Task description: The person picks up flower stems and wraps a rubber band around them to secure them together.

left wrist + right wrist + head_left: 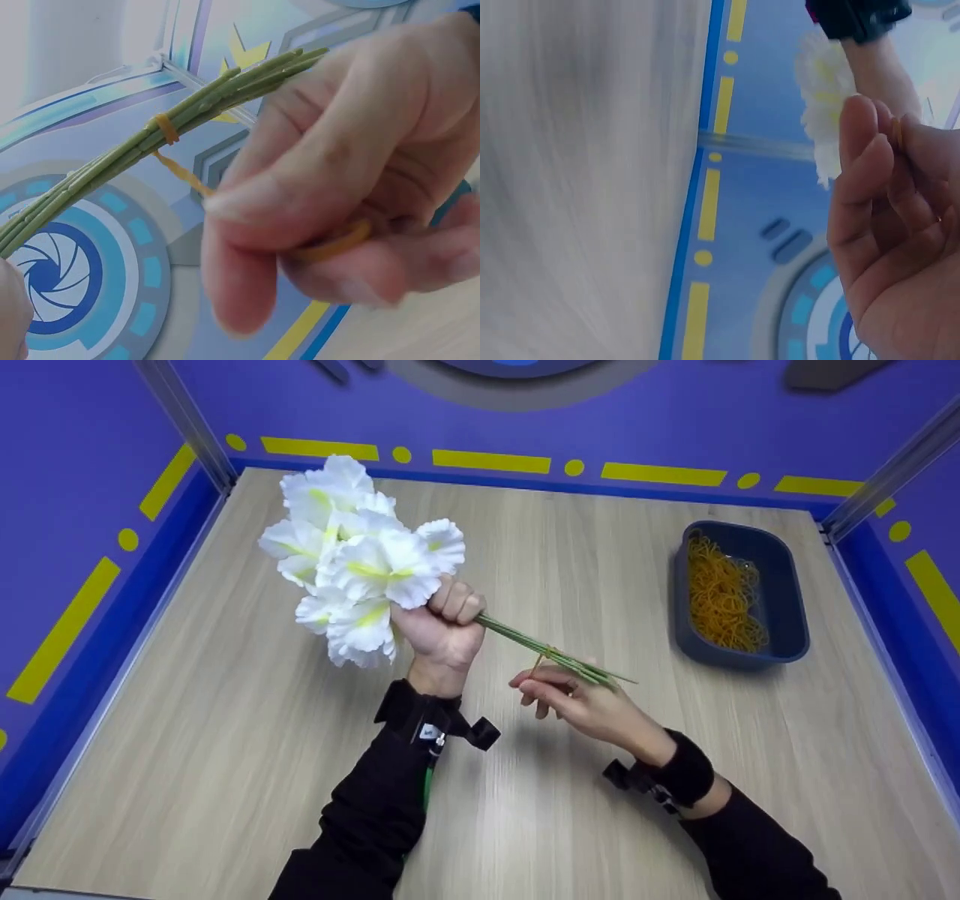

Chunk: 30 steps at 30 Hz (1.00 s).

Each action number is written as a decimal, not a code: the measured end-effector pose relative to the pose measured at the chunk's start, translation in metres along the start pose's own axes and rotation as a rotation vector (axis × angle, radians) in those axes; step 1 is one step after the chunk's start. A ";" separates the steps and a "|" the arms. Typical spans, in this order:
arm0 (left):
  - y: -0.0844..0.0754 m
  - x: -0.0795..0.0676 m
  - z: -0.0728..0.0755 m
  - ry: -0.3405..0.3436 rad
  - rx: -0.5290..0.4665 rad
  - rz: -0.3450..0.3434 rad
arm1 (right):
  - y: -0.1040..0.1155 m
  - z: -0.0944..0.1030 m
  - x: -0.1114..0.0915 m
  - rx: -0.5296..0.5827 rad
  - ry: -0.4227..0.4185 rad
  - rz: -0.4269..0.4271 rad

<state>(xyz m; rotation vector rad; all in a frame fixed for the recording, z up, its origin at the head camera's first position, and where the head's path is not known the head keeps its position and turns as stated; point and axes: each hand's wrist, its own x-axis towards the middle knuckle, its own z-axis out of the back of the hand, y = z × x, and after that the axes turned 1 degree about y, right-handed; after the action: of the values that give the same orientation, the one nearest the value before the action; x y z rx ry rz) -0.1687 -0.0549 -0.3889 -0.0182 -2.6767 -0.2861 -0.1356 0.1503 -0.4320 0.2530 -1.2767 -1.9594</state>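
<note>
The left hand (444, 622) grips the green stems (517, 637) of white flowers (364, 562), upper left in the head view; right of centre, the right hand (600, 706) pinches an orange rubber band (166, 129) looped around those stems; a dark bin (784, 566) sits upper right on the tabletop (540, 817)

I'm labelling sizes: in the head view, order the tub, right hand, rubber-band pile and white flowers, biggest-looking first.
1. White flowers
2. Tub
3. Rubber-band pile and right hand: look alike
</note>
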 end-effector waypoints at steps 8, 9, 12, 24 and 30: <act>-0.001 0.000 0.004 -0.024 0.032 -0.034 | 0.023 -0.014 -0.010 -0.115 0.083 -0.068; -0.001 -0.001 0.004 -0.021 0.052 -0.035 | 0.027 -0.013 -0.012 -0.146 0.087 -0.054; -0.002 -0.001 0.003 -0.009 0.148 -0.048 | 0.037 -0.011 -0.016 -0.235 0.088 -0.023; -0.001 -0.002 -0.005 0.102 0.385 0.097 | 0.060 0.016 -0.027 -0.404 -0.125 0.258; -0.001 -0.003 -0.004 0.172 0.330 0.367 | 0.057 0.040 -0.027 -0.511 -0.219 0.301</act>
<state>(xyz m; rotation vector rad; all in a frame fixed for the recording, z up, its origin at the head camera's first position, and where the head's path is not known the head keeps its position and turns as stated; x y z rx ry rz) -0.1645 -0.0569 -0.3863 -0.3613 -2.4555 0.2575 -0.1104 0.1852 -0.3712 -0.3935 -0.8382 -2.0036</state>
